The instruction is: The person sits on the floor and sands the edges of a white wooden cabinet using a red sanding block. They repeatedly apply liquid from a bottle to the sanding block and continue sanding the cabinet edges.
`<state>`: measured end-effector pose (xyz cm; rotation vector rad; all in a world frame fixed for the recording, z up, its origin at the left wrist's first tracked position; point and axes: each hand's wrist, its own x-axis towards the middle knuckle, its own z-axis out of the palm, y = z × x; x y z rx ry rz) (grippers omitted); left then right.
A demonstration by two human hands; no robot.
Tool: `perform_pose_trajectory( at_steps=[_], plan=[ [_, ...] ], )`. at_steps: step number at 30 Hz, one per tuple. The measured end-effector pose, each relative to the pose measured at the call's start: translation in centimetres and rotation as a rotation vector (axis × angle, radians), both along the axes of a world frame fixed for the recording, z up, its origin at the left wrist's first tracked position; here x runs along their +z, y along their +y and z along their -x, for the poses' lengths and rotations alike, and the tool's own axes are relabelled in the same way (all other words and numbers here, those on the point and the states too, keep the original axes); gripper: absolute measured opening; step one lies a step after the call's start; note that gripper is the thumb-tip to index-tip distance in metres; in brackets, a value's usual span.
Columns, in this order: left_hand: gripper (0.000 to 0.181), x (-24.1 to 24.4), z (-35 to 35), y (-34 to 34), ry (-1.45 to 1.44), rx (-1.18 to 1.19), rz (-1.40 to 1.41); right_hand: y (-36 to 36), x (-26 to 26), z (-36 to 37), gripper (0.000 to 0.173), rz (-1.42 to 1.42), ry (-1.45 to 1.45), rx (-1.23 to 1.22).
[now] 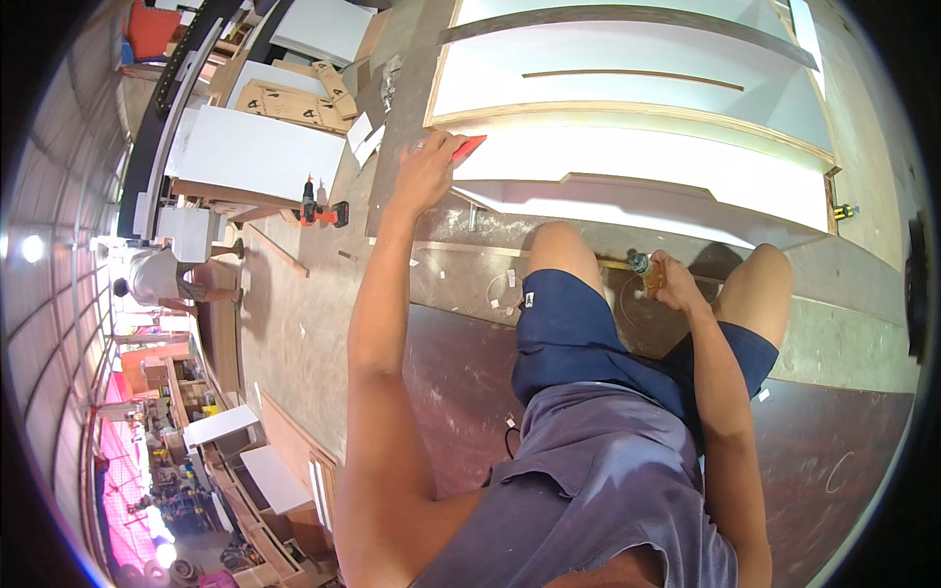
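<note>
My left hand (pixel 434 165) holds a flat red tool (pixel 468 148), perhaps a scraper or spreader, against the left end of a white cabinet panel (pixel 632 158) with a stepped lower edge. In my right hand (pixel 673 279), between my knees, is a small bottle (pixel 645 269) of amber liquid with a pale nozzle or cap. The cabinet carcass (pixel 625 117) lies in front of me, its plywood edges bare. A dark strip (pixel 632 13) spans its far part, and a thin brown strip (pixel 632 76) shows inside.
A red and black cordless drill (pixel 322 210) stands to the left, near white panels (pixel 257 154). A yellow and black tool (pixel 845 212) lies by the cabinet's right end. Another person (pixel 158 278) bends at the far left. Paper scraps and a looped wire lie on the floor.
</note>
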<state>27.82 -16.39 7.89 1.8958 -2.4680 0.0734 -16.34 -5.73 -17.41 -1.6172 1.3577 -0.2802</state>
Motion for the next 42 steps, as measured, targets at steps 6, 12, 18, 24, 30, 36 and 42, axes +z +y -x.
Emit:
perform_pose_trajectory(
  at_steps=[6, 12, 18, 24, 30, 36, 42],
  plan=[
    [0.047, -2.7, -0.4, -0.5, 0.032, -0.038, 0.05, 0.2, -1.6, 0.6, 0.072, 0.023, -0.035, -0.012],
    [0.046, -0.1, -2.2, 5.0, 0.046, -0.086, -0.08, -0.1, 0.7, 0.4, 0.07, 0.061, -0.002, 0.013],
    [0.044, 1.8, 0.9, 3.4, 0.121, 0.001, -0.082, -0.5, 0.9, -0.1, 0.067, 0.046, -0.045, 0.027],
    [0.042, -1.5, 4.5, -0.6, 0.027, -0.004, 0.012, -0.4, -1.1, 0.4, 0.07, 0.101, -0.047, 0.05],
    [0.045, -0.7, 2.7, 2.7, 0.138, -0.093, -0.059, -0.4, 0.5, 0.5, 0.066, 0.07, -0.007, 0.024],
    [0.042, 3.1, 3.3, 5.4, 0.065, -0.053, -0.201, -0.6, 0.7, 0.2, 0.062, 0.112, -0.083, 0.015],
    [0.04, 0.7, 7.0, -0.3, 0.026, -0.12, 0.013, -0.7, 1.0, 0.0, 0.061, 0.082, -0.091, 0.015]
  ],
)
